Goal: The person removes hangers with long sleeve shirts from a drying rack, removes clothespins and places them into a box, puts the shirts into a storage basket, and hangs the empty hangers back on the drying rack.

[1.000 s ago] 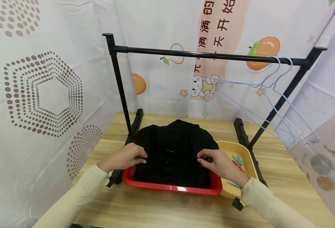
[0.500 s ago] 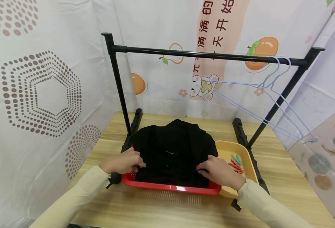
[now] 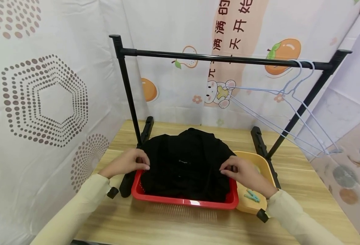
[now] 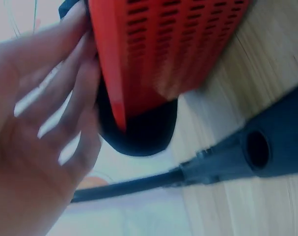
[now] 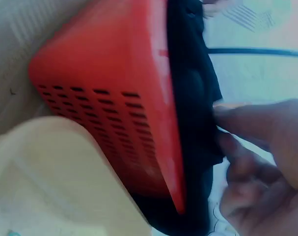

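A black garment (image 3: 186,163) with a small pale mark on its front lies bunched in a red basket (image 3: 183,201), rising above the rim. My left hand (image 3: 134,161) is at the garment's left edge, fingers loosely bent. In the left wrist view, the fingers (image 4: 77,73) of that hand reach along the basket rim, spread slightly apart, beside dark cloth. My right hand (image 3: 244,172) is at the garment's right side, thumb and forefinger close to the cloth. Seen from the right wrist, the thumb and forefinger tips stand apart, right at the cloth's edge.
A black rack (image 3: 222,58) spans the table behind the basket. Two light blue hangers (image 3: 282,91) hang at its right end. A yellow tray (image 3: 248,206) holding clothespins (image 3: 252,195) stands right of the basket, partly under my right forearm.
Both hands first lower toward the garment, then rise and move outward to its sides. The garment shifts slightly in the basket, which stays put.
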The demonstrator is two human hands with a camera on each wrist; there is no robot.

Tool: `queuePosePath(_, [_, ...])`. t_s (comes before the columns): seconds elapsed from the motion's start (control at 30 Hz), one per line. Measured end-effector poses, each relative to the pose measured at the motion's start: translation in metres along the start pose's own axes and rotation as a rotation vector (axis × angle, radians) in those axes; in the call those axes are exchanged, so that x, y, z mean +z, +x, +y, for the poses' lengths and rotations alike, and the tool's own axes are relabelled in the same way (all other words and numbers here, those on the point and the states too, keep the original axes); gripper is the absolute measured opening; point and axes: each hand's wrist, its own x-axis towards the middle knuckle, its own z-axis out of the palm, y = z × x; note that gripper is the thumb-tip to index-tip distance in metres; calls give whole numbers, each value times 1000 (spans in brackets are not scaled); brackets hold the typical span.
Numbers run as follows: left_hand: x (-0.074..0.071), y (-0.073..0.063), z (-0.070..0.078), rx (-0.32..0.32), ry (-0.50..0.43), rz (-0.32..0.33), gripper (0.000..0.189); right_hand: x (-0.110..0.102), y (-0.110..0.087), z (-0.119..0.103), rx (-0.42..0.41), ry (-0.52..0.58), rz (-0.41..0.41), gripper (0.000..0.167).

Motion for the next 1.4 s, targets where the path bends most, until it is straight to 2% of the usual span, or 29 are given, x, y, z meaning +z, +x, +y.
queuePosePath(0.1, [-6,2,-9,-124,-6,128,7,-11,1,8,102,-5,104,2])
queuePosePath(0.2, [-9,6,-21,-278,-39,193,17,-19,4,20,226,-31,145,17])
queuePosePath(0.3, [-10,11,-33,-410,-137,187,35,-22,7,34,373,-24,91,44])
queuePosePath(0.37, [-9,15,-39,-467,-206,163,46,-21,9,44,454,20,19,58])
queuePosePath(0.43, [-7,19,-45,-505,-260,139,53,-19,11,53,515,89,-44,65])
queuePosePath(0.53, [-6,25,-50,-533,-298,114,55,-15,14,63,563,219,-96,58])
queuePosePath(0.67, [-5,32,-54,-538,-338,106,56,-15,18,70,595,342,-102,42])
queuePosePath(0.87, [-2,41,-61,-549,-411,135,57,-14,24,69,595,393,-108,42])
queuePosePath(1.03, [1,45,-60,-552,-420,191,39,-11,29,68,584,411,-93,37])
queuePosePath(1.2, [1,49,-56,-551,-363,294,29,-11,36,70,602,399,-5,24])
queuePosePath(1.27, [-1,51,-54,-538,-304,328,33,-12,39,70,612,375,33,24])
queuePosePath(1.4, [-4,60,-48,-471,-164,360,39,-12,45,70,621,336,104,27])
